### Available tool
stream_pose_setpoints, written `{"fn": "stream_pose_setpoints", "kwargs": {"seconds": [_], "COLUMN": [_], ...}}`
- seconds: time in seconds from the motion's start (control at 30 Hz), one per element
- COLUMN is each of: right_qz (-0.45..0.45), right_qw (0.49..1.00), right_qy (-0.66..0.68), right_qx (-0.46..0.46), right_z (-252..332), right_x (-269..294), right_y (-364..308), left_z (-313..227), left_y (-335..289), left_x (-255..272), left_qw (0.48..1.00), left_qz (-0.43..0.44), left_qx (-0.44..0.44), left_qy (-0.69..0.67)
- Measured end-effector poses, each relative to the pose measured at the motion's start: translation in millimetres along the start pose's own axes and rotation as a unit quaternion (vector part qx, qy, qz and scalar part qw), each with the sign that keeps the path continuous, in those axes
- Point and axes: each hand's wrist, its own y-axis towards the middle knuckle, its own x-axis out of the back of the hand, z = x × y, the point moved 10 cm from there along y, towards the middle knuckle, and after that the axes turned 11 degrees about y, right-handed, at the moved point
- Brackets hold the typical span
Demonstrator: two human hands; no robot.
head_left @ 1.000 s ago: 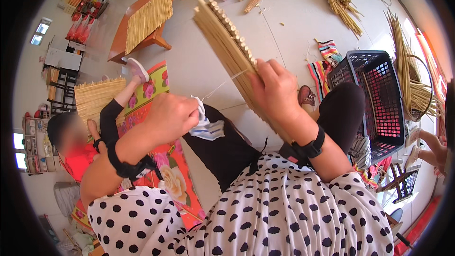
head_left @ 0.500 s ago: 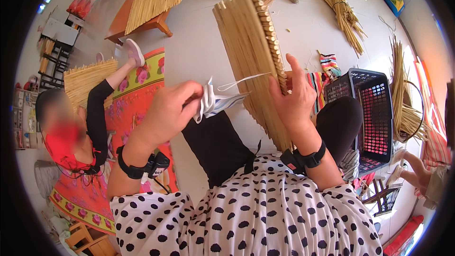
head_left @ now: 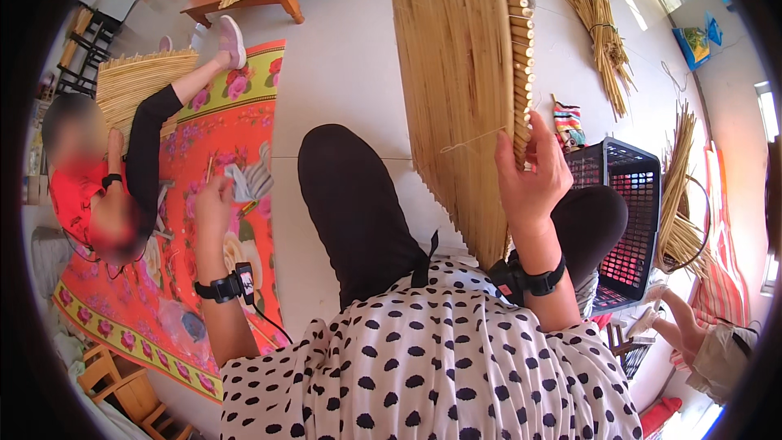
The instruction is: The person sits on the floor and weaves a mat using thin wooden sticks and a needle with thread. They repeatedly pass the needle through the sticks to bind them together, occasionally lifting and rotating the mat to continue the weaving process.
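My right hand (head_left: 536, 169) is closed on the right edge of a mat of straw-coloured stalks (head_left: 456, 73), thumb on its face and fingers behind. The mat stands tilted up before my lap, cut stalk ends lining that edge. A thin white thread (head_left: 472, 140) runs in a loop across its face near my thumb. Out to the left, my left hand (head_left: 213, 202) is over the red floral floor mat (head_left: 183, 277), its fingers half curled and slightly smeared. Right beside its fingertips is a crumpled grey-white striped cloth (head_left: 251, 182); whether they touch it I cannot tell.
A yellow-green tool (head_left: 248, 209) lies near the cloth. At left, another person (head_left: 81, 204) sits with a similar stalk mat (head_left: 134, 90). A black plastic basket (head_left: 631, 220) stands by my right knee. Stalk bundles (head_left: 603, 41) lie beyond; a wooden table (head_left: 244, 4) is far left.
My left hand has swung left and down from beside the stalk mat, and the striped cloth it held is now over the floral mat. My right hand keeps its grip; the view has shifted.
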Motion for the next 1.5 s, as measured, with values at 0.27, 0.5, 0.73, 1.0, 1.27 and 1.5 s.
{"fn": "stream_pose_setpoints", "kwargs": {"seconds": [0.27,0.5,0.73,1.0,1.27,1.5], "right_qz": [0.008,0.034,0.059,0.056,0.041,0.063], "right_qw": [1.000,0.999,0.998,0.995,0.981,0.954], "right_qy": [-0.005,-0.013,0.033,0.084,0.170,0.260], "right_qx": [0.011,0.009,-0.017,-0.022,-0.084,-0.136], "right_z": [9.3,22.3,26.5,29.8,23.7,20.6], "right_x": [-3.5,-7.5,-6.6,-9.4,-11.6,-28.1], "right_y": [-3.3,-6.8,-14.4,-15.1,-17.2,-27.2], "left_z": [-188.7,-361.2,-376.4,-360.4,-358.0,-352.0], "left_y": [-50.2,-108.3,-120.1,-103.1,-102.4,-101.3], "left_x": [96.4,68.1,31.3,68.4,52.1,61.8], "left_qw": [0.924,0.749,0.714,0.799,0.784,0.778], "left_qz": [-0.121,0.269,0.324,0.205,0.198,0.231], "left_qx": [-0.228,-0.313,-0.280,-0.342,-0.241,-0.267], "left_qy": [-0.282,-0.518,-0.553,-0.450,-0.536,-0.519]}}
